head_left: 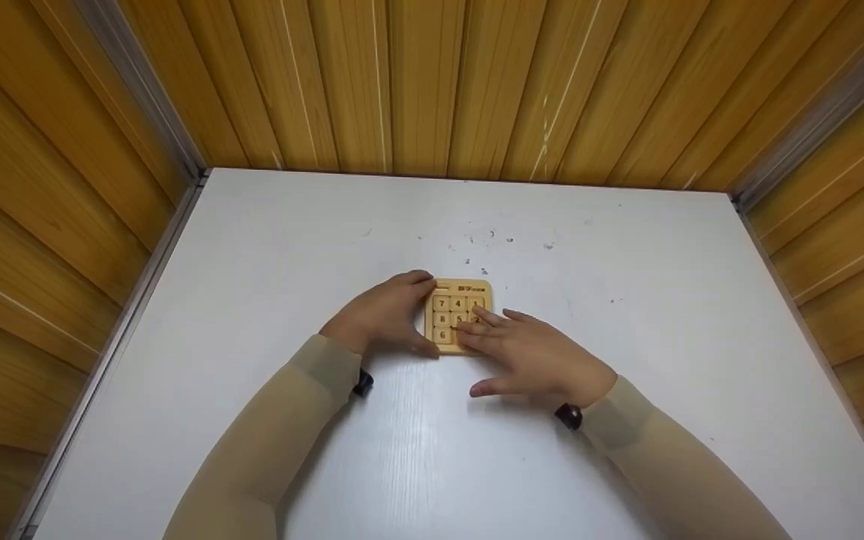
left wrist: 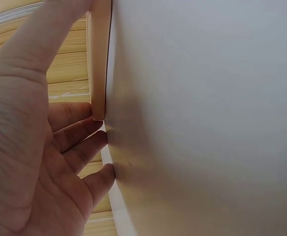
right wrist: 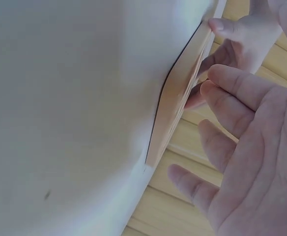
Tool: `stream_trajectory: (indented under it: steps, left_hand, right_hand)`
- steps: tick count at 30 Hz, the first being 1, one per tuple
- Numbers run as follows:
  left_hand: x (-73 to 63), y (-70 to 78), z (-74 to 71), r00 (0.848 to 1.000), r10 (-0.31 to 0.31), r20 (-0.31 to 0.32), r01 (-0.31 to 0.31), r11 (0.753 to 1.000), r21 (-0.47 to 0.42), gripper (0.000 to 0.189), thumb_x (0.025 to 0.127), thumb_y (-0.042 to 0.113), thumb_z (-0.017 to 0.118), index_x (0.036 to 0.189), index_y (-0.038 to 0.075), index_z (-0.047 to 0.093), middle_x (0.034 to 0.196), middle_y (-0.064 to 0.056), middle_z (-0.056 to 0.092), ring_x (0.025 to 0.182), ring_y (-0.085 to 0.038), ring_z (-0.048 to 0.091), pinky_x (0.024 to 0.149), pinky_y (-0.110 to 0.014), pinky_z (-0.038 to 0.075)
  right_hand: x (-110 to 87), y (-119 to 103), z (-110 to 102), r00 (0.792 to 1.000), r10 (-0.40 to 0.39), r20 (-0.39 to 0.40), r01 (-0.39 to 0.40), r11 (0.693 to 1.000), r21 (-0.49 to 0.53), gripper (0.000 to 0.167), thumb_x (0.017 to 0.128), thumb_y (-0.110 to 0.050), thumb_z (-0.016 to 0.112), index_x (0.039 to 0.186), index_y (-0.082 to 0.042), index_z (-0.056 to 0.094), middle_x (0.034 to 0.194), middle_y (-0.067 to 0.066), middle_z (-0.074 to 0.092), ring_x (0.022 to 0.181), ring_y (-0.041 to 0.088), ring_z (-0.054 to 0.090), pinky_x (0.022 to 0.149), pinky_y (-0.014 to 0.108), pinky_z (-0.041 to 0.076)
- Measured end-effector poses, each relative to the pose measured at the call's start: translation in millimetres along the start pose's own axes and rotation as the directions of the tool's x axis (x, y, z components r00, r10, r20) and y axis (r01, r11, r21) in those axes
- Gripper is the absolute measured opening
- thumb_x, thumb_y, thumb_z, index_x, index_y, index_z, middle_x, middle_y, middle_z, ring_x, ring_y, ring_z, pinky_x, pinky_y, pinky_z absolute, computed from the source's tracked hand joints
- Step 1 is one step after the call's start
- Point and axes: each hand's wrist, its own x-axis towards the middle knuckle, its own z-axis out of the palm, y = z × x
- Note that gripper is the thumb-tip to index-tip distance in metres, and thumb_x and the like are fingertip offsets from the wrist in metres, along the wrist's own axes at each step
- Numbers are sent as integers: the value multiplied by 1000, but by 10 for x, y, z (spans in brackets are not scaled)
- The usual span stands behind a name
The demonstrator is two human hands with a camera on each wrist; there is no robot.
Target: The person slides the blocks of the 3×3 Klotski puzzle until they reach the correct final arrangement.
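A wooden sliding number puzzle (head_left: 450, 304) lies flat on the white table, its numbered square tiles set in a light frame. My left hand (head_left: 388, 309) holds the frame from the left, thumb at the near corner and fingers at the far one; in the left wrist view, fingertips touch the board's edge (left wrist: 99, 64). My right hand (head_left: 541, 360) reaches over the tiles from the right with spread, nearly straight fingers, which cover part of the lower right tiles. The right thumb stays off the board. Beside the puzzle's side (right wrist: 170, 103), the right wrist view shows these fingers holding nothing.
The white table (head_left: 289, 225) carries small dark marks beyond the puzzle. Wood-plank walls (head_left: 424, 90) enclose its back and both sides, with metal strips at the corners. Each wrist wears a small black device (head_left: 568, 416).
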Motion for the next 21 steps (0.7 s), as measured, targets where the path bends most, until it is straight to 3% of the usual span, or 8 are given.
stream_trajectory:
  steps: [9,21]
  left_hand:
    - [2,-4,13,1000,-2,2,2,1000,3,132,75,65,102,178,16,37,187,-2,35,174,-25,34,143,-43,33]
    - [-10,-9,-1,1000,25,-7,-25,1000,-5,131,75,63,102,178,13,38,185,-3,38,173,-26,36,143,-42,34]
  right_hand:
    - [134,-100,24,999,0,34,-1,1000,8,94,101,-79,66,173,-22,50,183,-7,43,177,24,28,143,62,29]
    - [159,-88,86,999,-7,42,7,1000,2,94,101,-81,63,173,-22,49,183,-7,40,177,23,26,144,62,28]
